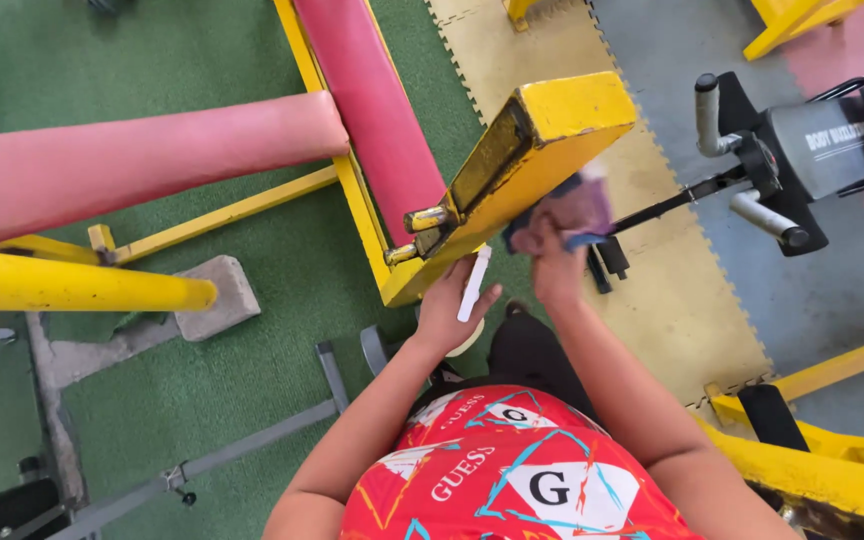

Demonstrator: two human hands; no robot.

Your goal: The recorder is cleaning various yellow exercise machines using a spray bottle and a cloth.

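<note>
A crumpled cloth (567, 210), pinkish and blurred, sat pressed against the underside of a yellow metal beam (537, 150) near the middle of the view. The right hand (555, 268) held it, fingers closed around the cloth and pushed up against the beam. Just at nine o'clock from that hand, the left hand (449, 305) was raised toward the beam's lower end, its fingers curled around a slim white stick-like object (473, 285); what that object was could not be told. Brass-coloured bolts (422, 222) stuck out of the beam at ten o'clock from the left hand. A long red pad (372, 100) ran off toward twelve o'clock on a yellow frame, and a second red pad (142, 160) lay toward nine o'clock above a yellow tube (72, 285). Green turf (252, 380) covered the floor beneath, with tan mats (672, 290) toward three o'clock and a grey and black exercise machine (802, 150) at two o'clock.
</note>
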